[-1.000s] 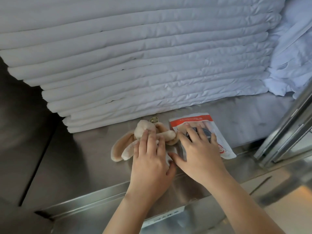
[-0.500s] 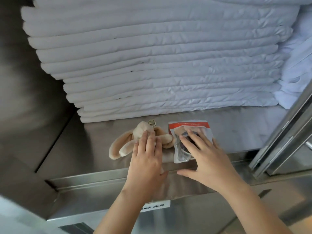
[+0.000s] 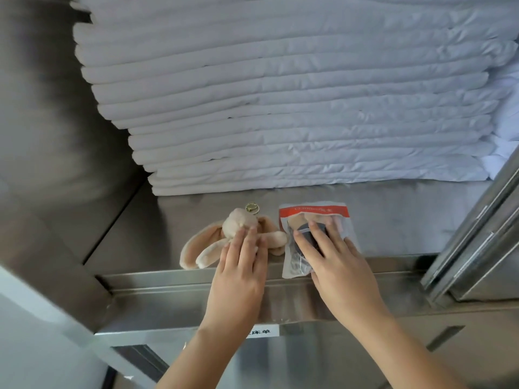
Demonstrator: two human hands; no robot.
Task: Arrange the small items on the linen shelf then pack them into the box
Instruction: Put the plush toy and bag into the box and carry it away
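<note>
We see the beige plush rabbit keychain at nine o'clock of the clear plastic packet with a red header, both on the stainless steel shelf, with the stack of folded white linens at twelve o'clock behind them.

A tall stack of folded white sheets lies beyond the hands, loose white linen bunched beyond the right one, and a white label between the wrists.
</note>
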